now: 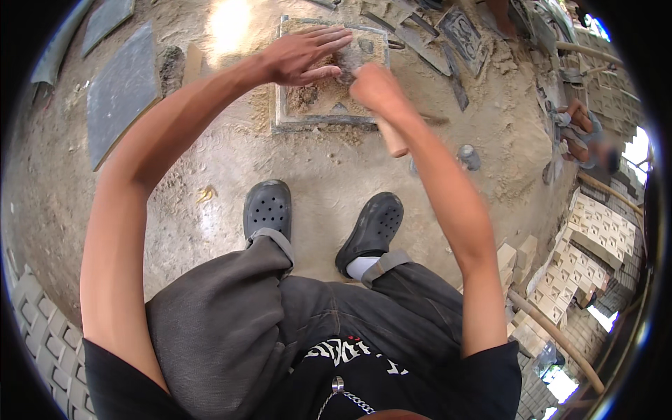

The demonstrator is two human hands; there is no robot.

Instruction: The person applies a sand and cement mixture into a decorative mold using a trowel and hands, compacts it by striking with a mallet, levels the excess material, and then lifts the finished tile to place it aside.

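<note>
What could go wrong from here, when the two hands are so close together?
The bare left hand is very near the right hand, which grips a wooden handle; if that tool slips, it might hit or scrape the left hand. The tool's working end is hard to make out. Also, loose sandy material lies inside the frame, so a bump could perhaps push some over the rim.

Distorted white lettering (336,352) on black shirt (448,385)
</note>
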